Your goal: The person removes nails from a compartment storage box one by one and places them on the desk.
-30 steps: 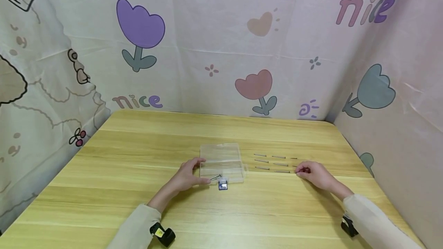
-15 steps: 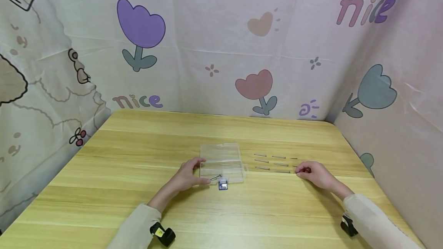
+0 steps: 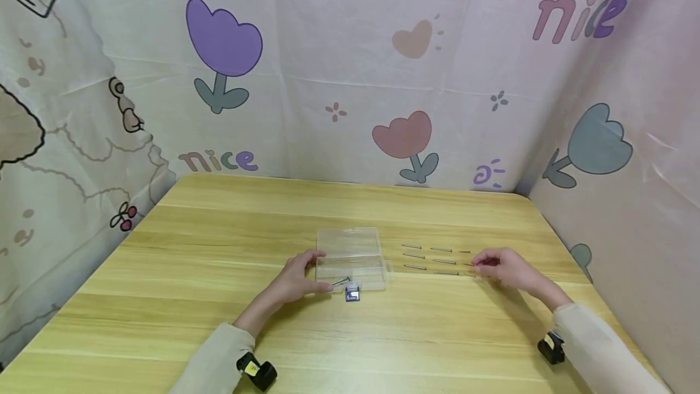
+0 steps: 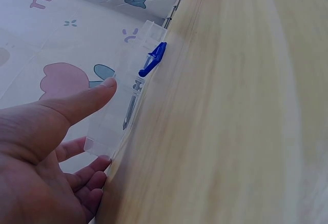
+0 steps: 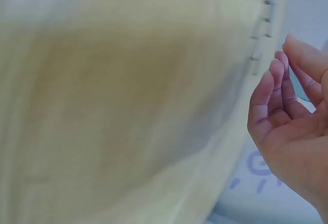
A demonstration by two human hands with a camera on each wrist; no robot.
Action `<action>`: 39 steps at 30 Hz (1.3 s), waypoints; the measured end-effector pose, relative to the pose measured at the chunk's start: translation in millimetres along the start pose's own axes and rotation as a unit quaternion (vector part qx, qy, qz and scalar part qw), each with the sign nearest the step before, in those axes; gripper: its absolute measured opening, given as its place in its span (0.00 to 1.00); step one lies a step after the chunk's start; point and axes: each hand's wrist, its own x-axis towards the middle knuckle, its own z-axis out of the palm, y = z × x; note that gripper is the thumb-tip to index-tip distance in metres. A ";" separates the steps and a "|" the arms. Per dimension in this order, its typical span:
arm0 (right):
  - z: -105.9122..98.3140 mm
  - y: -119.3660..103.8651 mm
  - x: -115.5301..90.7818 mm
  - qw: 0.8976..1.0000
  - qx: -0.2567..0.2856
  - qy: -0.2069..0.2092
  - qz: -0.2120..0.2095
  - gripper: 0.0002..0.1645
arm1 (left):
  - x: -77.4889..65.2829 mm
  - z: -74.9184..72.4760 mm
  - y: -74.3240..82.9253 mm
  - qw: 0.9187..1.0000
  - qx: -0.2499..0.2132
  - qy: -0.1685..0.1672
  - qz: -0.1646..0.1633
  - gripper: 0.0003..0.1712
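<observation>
A clear plastic box (image 3: 350, 242) with its lid laid back lies mid-table, a blue latch (image 3: 352, 293) at its front. My left hand (image 3: 298, 278) holds the box's left side, thumb at the front corner and fingers at the left edge. Inside, near the thumb, are loose silver nails (image 4: 130, 111). To the right of the box, several nails (image 3: 444, 261) lie in rows on the table. At the right end of these rows is my right hand (image 3: 505, 267), thumb and index tips close together. The right wrist view shows nothing between its fingers (image 5: 263, 88).
The wooden table (image 3: 273, 345) reaches back to a patterned cloth (image 3: 306, 47), which also hangs along both sides. Each sleeve carries a black wrist camera (image 3: 257, 371).
My right hand has lifted off the nail at the front right of the rows and shifted slightly right and back. That nail lies on the table. The left hand stays in place.
</observation>
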 end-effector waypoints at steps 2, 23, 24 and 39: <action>-1.3 -7.5 3.3 1.000 -0.013 0.004 -0.007 0.11 | -0.6 -0.5 0.1 1.000 -0.001 0.001 -0.002 0.42; 83.2 -127.7 70.9 0.974 -0.052 -0.047 -0.215 0.06 | -1.0 1.3 0.6 1.000 -0.002 0.003 0.003 0.42; 87.5 -132.0 74.1 0.972 -0.055 -0.053 -0.224 0.06 | -0.8 1.5 0.5 1.000 -0.002 0.003 0.003 0.42; 139.3 -166.9 107.8 0.936 -0.108 -0.139 -0.305 0.08 | -2.6 -2.4 3.3 1.000 0.007 -0.003 -0.001 0.42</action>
